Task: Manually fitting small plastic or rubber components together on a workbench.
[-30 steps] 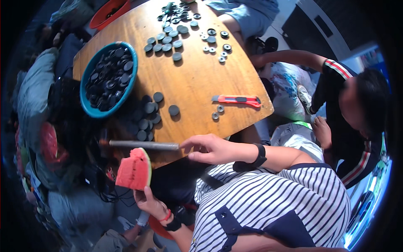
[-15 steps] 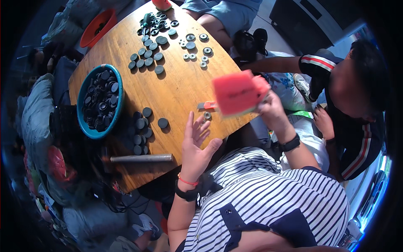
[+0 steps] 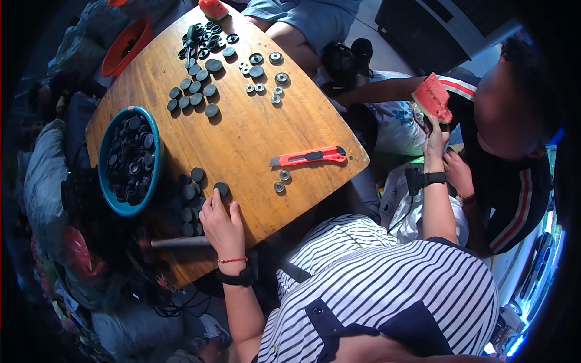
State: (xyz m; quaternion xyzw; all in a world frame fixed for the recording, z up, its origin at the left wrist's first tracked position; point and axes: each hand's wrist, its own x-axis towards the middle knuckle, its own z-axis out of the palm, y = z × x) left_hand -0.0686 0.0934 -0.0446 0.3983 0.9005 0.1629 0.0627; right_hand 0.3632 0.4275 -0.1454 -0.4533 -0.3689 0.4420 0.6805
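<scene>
My left hand point(image 3: 221, 222) lies flat on the round wooden table point(image 3: 254, 121), fingers spread, with its fingertips touching a black disc point(image 3: 221, 189) at the edge of a cluster of black discs point(image 3: 189, 199). My right hand point(image 3: 436, 138), with a black watch on the wrist, is stretched out to the right, past the table's edge. It holds up a red watermelon slice point(image 3: 431, 97) in front of a seated person in a dark red-striped top point(image 3: 508, 181). That person's hand point(image 3: 458, 173) is just below my wrist.
A teal bowl point(image 3: 152, 175) full of black discs stands at the table's left. An orange utility knife point(image 3: 310, 156) lies near the right edge, with small rings point(image 3: 279, 180) beside it. More discs point(image 3: 200, 91), an orange bowl point(image 3: 124, 43), another watermelon piece point(image 3: 213, 8) and a metal rod point(image 3: 180, 242) are around.
The watermelon slice went from my left hand to my right, which carried it rightward off the table to the seated person. My left hand came down onto the discs.
</scene>
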